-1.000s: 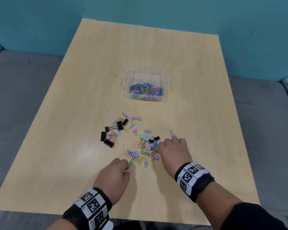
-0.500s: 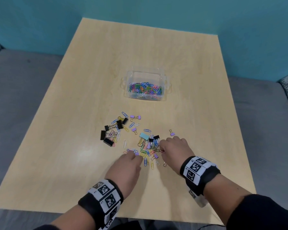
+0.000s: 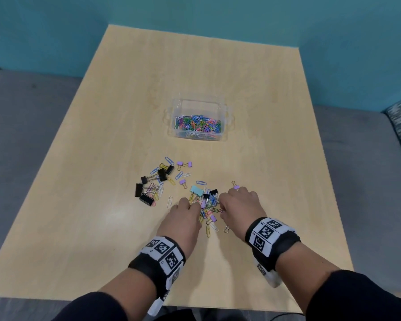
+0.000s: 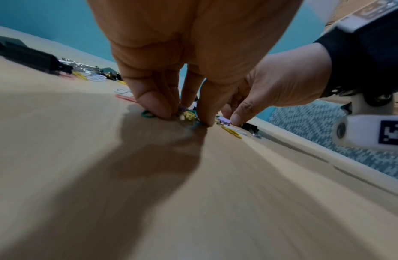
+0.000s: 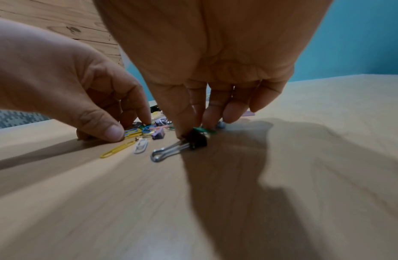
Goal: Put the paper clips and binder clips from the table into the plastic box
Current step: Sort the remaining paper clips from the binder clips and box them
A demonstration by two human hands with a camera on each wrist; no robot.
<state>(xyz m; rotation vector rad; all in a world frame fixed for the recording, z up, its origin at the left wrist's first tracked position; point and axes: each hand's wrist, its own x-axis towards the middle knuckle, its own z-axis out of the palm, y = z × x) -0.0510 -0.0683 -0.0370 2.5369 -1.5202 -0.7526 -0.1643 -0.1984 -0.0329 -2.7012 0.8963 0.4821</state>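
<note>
A clear plastic box [image 3: 174, 132] stands mid-table, its bottom covered with coloured paper clips [image 3: 198, 125]. Nearer me lies a loose pile of paper clips and binder clips [image 3: 208, 206]. My left hand [image 3: 193, 206] comes down on the pile's left side, thumb and fingers pinching coloured paper clips [image 4: 189, 115]. My right hand [image 3: 223, 203] is on the pile's right side. Its fingers [image 5: 212, 121] curl down over the clips, and its thumb is against a black binder clip [image 5: 196, 139]. The clips under both palms are hidden.
More clips lie scattered to the left, among them black binder clips [image 3: 146, 198], purple ones [image 3: 184, 164] and a teal one [image 3: 196, 190]. The wooden table [image 3: 90, 216] is ringed by grey seating [image 3: 21, 140], with a teal wall behind.
My left hand has moved forward and right onto the pile. The right hand has stayed at the pile's right side, so the two hands are now close together on the clips.
</note>
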